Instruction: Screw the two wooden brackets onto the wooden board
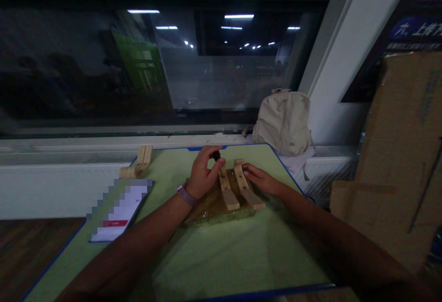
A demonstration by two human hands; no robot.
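Observation:
My left hand (206, 173), a watch on its wrist, is closed around the black handle of a screwdriver (217, 155). The thin shaft points down at a hole in the left curved wooden piece (228, 194). Beside that lies a second curved wooden piece (247, 189), also with holes. My right hand (261, 178) has its fingers closed against the upper right side of this second piece; the far fingertips are partly hidden. Both pieces rest on a flat brown package (207, 210) with a shiny, film-like surface.
The green table (241, 256) has a blue edge. More curved wooden pieces (141, 164) stand at its far left corner, behind a booklet (120, 212). A beige backpack (285, 120) sits by the window, and large cardboard (400, 154) leans at the right.

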